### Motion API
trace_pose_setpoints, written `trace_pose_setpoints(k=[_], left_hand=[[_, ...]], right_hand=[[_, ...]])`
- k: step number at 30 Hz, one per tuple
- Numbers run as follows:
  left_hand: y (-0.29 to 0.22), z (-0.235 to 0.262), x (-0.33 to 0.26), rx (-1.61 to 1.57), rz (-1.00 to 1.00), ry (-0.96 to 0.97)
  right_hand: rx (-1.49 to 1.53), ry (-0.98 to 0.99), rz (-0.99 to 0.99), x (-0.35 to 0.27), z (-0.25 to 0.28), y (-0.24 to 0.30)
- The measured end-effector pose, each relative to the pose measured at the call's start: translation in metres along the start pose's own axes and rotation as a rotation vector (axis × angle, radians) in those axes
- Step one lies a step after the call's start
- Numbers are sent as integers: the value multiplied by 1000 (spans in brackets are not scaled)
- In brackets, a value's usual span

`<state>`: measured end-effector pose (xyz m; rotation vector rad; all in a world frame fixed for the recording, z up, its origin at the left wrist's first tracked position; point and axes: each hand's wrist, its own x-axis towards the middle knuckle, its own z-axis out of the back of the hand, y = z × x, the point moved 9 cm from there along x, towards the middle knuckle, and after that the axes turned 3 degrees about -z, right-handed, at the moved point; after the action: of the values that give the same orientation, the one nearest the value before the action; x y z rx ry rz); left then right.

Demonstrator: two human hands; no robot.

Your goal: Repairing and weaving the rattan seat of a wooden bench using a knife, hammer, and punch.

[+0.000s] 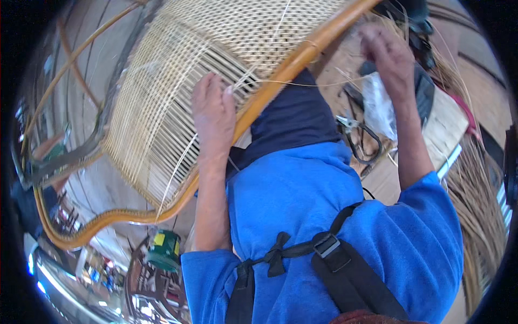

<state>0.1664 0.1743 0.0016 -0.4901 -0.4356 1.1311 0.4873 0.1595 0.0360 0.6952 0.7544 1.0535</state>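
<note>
A woven cane panel (pixel 162 102) in a curved wooden frame (pixel 294 63) lies across my lap, with long bare strands in the middle of the weave. My left hand (pixel 213 113) rests over those strands, thumb and fingers pinched on a pale cane strand (pixel 241 82) beside the frame's rail. From there a thin length of the strand runs right, over the rail, toward my right hand (pixel 389 62). That hand is raised to the right of the panel and smeared by motion, so its grip is not clear.
Scissors (pixel 350 124) with dark handles lie right of my lap, near a clear plastic bag (pixel 379 105). A long bundle of loose cane (pixel 467 216) hangs at the far right. A green tin (pixel 164 249) stands below the frame at left, near dark wooden furniture (pixel 141 281).
</note>
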Motion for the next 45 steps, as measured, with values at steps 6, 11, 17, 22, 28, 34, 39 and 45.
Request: trace_pose_setpoints(k=[6,11,17,22,28,34,39,45], left_hand=[[-19,5,-7,88,-83,-5],[-29,5,-15,170,-128,-5],[-39,17,-33,89,-171,-77],[-29,29,-50,142,-73,-110],[1,20,-15,288,72,-19],[26,0,35,316,151,36],[38,-15,51,331,190,108],[46,-29,52,294,216,184]], right_hand=[[-38,57,-249,-105,-19,-120],[-793,-51,-174,-128,-48,-151],[-746,-17,-69,-126,-57,-144],[-190,-121,-67,-132,-24,-98],[631,-131,-64,-62,-22,13],[1260,223,130,45,-118,125],[1202,194,-119,105,-202,103],[1148,233,-187,120,-232,70]])
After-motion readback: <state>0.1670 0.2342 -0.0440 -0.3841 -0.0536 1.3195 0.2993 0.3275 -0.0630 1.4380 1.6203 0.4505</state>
